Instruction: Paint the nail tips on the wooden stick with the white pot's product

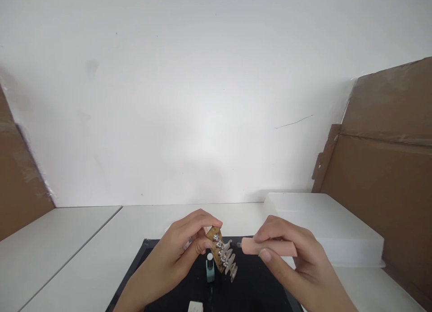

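A plain white wall (pixel 202 100) fills most of the view, with brown cardboard sheets (pixel 388 168) leaning against it at the right and another brown panel (pixel 13 177) at the far left edge. Below runs the white tabletop (pixel 84 249), and on its right side lies a flat white box (pixel 324 226) close to the cardboard. In the middle of the tabletop sits a black mat (pixel 256 285), over which both hands work. The right hand (pixel 297 262) has its fingers (pixel 270 233) closed around a pale pink block (pixel 270 246), held level with one end pointing toward the other hand. The left hand (pixel 182 253) has its fingers (pixel 205 222) pinched together on the upper end of a small wooden holder (pixel 216 242), tilted above the mat, which carries a row of pale nail tips (pixel 229 260) on metal clips. The pink block's end is just beside the nail tips. A small teal bottle (pixel 210 269) with a white cap stands upright on the mat just below the holder. A small white object (pixel 195 306) lies at the mat's near edge, cut off by the frame.
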The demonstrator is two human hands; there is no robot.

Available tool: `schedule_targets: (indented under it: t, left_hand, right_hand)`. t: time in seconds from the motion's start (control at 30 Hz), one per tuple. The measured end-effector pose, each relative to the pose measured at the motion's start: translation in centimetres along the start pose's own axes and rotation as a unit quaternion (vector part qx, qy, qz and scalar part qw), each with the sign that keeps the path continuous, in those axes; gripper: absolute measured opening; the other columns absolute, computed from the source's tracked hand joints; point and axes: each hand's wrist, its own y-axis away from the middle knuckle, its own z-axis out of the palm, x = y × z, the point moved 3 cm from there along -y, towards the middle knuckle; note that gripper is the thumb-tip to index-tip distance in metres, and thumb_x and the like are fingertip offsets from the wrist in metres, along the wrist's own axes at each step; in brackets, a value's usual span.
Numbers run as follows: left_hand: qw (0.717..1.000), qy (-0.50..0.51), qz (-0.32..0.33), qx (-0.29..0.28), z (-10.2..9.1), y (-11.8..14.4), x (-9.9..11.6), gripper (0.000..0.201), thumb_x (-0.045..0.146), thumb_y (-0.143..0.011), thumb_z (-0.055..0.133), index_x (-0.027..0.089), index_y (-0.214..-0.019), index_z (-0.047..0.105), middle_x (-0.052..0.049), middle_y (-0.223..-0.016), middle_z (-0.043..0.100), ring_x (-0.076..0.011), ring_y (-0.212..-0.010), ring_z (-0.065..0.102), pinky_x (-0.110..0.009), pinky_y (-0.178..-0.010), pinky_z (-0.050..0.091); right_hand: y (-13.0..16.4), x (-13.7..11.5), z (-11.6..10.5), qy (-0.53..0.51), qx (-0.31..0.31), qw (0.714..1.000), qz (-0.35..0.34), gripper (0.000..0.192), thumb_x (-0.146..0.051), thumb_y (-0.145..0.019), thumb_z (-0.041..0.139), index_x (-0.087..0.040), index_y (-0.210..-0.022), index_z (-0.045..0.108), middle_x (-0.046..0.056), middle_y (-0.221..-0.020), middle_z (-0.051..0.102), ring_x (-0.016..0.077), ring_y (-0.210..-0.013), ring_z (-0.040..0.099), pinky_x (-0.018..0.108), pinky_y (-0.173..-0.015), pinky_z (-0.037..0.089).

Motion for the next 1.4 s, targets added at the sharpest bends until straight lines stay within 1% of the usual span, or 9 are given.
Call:
schedule_targets:
  t: [0.17,0.47,0.57,0.7,0.8,0.97,1.13,1.23,1.4]
  left_hand:
    - [1.000,-0.001,-0.001,0.000,0.0,0.0,0.0,0.023,0.022,-0.095,0.041,0.030,-0.113,0.053,-0.001,-0.094,0.056,-0.0140,-0.074,0.052,-0.025,-0.067,0.043]
    - [1.000,0.005,-0.001,0.001,-0.2,-0.1,-0.1,0.022,0.021,-0.095,0.041,0.031,-0.112,0.052,0.001,-0.094,0.055,-0.0126,-0.073,0.051,-0.025,-0.067,0.042]
    - [1.000,0.003,-0.002,-0.001,-0.1,-0.2,0.0,0.022,0.022,-0.095,0.041,0.031,-0.113,0.052,0.000,-0.094,0.055,-0.0128,-0.072,0.051,-0.025,-0.067,0.042]
    - [1.000,-0.004,0.000,-0.003,0.1,0.0,0.1,0.023,0.020,-0.095,0.041,0.030,-0.113,0.052,0.000,-0.094,0.055,-0.0138,-0.073,0.051,-0.026,-0.067,0.042]
    - [1.000,-0.004,0.000,0.001,0.1,0.2,0.1,0.025,0.018,-0.095,0.040,0.029,-0.113,0.052,-0.001,-0.094,0.055,-0.0138,-0.073,0.051,-0.025,-0.067,0.042]
    - [1.000,0.002,-0.003,0.002,0.0,0.1,-0.1,0.026,0.017,-0.095,0.040,0.031,-0.113,0.052,0.000,-0.093,0.055,-0.0132,-0.073,0.051,-0.025,-0.067,0.042]
    - [1.000,-0.002,-0.001,0.001,-0.1,-0.2,-0.1,0.025,0.018,-0.095,0.041,0.031,-0.113,0.051,0.001,-0.094,0.055,-0.0129,-0.073,0.051,-0.025,-0.067,0.042]
    - [1.000,-0.006,-0.005,0.000,0.0,-0.2,0.0,0.024,0.019,-0.095,0.040,0.031,-0.113,0.052,0.001,-0.094,0.055,-0.0127,-0.073,0.052,-0.025,-0.067,0.043]
    - [1.000,-0.009,-0.005,0.001,0.1,0.0,0.1,0.023,0.022,-0.096,0.041,0.032,-0.113,0.052,0.000,-0.094,0.055,-0.0133,-0.074,0.051,-0.024,-0.067,0.043]
  right_hand:
    - [-0.1,0.1,0.2,-0.005,-0.021,1.000,0.009,0.012,-0.011,-0.084,0.055,-0.023,-0.083,0.059,-0.002,-0.068,0.063,0.0128,-0.058,0.057,0.020,-0.055,0.047]
    - [0.1,-0.3,0.3,-0.037,0.010,0.999,-0.023,0.013,-0.011,-0.081,0.058,-0.023,-0.084,0.058,-0.002,-0.064,0.057,0.0123,-0.052,0.052,0.021,-0.048,0.042]
    - [0.2,-0.1,0.6,-0.054,-0.008,0.998,-0.008,0.011,-0.012,-0.081,0.057,-0.023,-0.083,0.059,-0.001,-0.065,0.059,0.0130,-0.053,0.053,0.022,-0.049,0.043]
    - [0.2,0.5,0.6,-0.029,-0.035,0.998,0.032,0.009,-0.015,-0.085,0.053,-0.022,-0.083,0.059,-0.001,-0.066,0.060,0.0141,-0.056,0.053,0.023,-0.052,0.044]
    - [0.0,0.7,0.5,-0.019,-0.034,0.998,0.055,0.010,-0.017,-0.088,0.051,-0.022,-0.081,0.057,-0.001,-0.066,0.062,0.0144,-0.058,0.052,0.023,-0.053,0.044]
    - [0.0,0.8,0.2,-0.004,-0.007,0.999,0.043,0.009,-0.020,-0.088,0.053,-0.023,-0.080,0.057,-0.003,-0.062,0.056,0.0138,-0.056,0.051,0.022,-0.051,0.042]
    - [0.2,0.4,0.6,-0.056,-0.005,0.998,0.011,0.009,-0.015,-0.084,0.056,-0.023,-0.084,0.058,-0.002,-0.065,0.057,0.0126,-0.054,0.051,0.021,-0.050,0.042]
    - [0.1,0.5,1.0,-0.071,-0.028,0.997,0.026,0.009,-0.015,-0.084,0.055,-0.023,-0.083,0.058,-0.002,-0.065,0.057,0.0133,-0.055,0.052,0.022,-0.050,0.043]
    - [-0.1,1.0,0.8,-0.035,-0.034,0.997,0.065,0.012,-0.022,-0.089,0.051,-0.021,-0.081,0.060,0.001,-0.068,0.060,0.0153,-0.060,0.054,0.024,-0.053,0.043]
